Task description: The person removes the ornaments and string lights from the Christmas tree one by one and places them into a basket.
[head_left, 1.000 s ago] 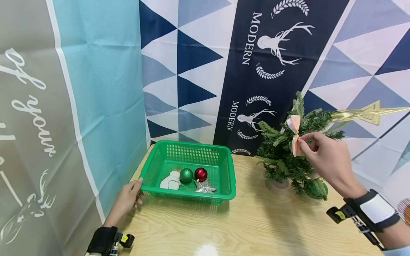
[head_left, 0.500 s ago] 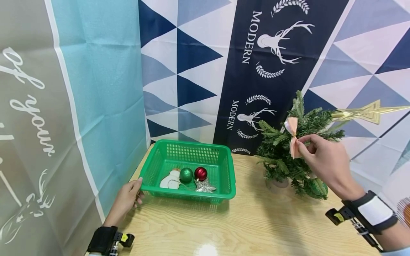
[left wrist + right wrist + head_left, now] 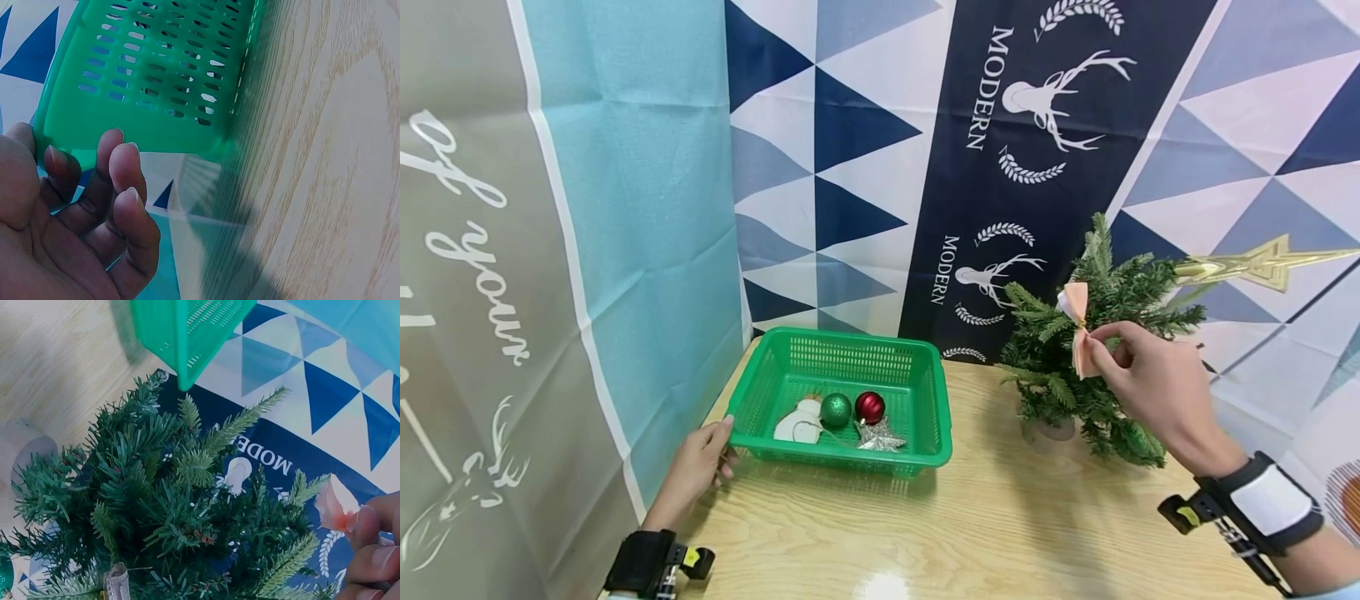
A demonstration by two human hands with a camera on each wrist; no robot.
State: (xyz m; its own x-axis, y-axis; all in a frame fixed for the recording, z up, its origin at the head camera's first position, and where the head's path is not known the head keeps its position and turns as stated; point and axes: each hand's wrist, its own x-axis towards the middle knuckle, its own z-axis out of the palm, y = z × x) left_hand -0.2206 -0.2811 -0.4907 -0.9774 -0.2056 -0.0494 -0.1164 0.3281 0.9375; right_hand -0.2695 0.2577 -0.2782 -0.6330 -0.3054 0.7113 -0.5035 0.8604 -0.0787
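Between thumb and forefinger, my right hand (image 3: 1157, 387) pinches a peach ribbon bow (image 3: 1076, 304). The bow sits in front of a small artificial Christmas tree (image 3: 1060, 358) in the head view and beside its branch tips in the right wrist view. My left hand (image 3: 698, 458) grips the near left corner of a green plastic basket (image 3: 936, 457), thumb at the rim and forefinger below it. The other left fingers are bent beside the basket wall (image 3: 144, 125). Inside the basket lie a green ball (image 3: 836, 410), a red ball (image 3: 870, 407), a silver star (image 3: 880, 435) and a white snowman ornament (image 3: 800, 423).
A gold star (image 3: 1270, 262) sticks out from the tree to the right. The tree's pale base (image 3: 1051, 428) stands on the light wooden table (image 3: 880, 533). Patterned cloth (image 3: 850, 167) hangs behind the table and along its left side.
My right hand has moved slightly left and down with the bow, which is tilted a little more. The left hand and the basket have stayed in place.
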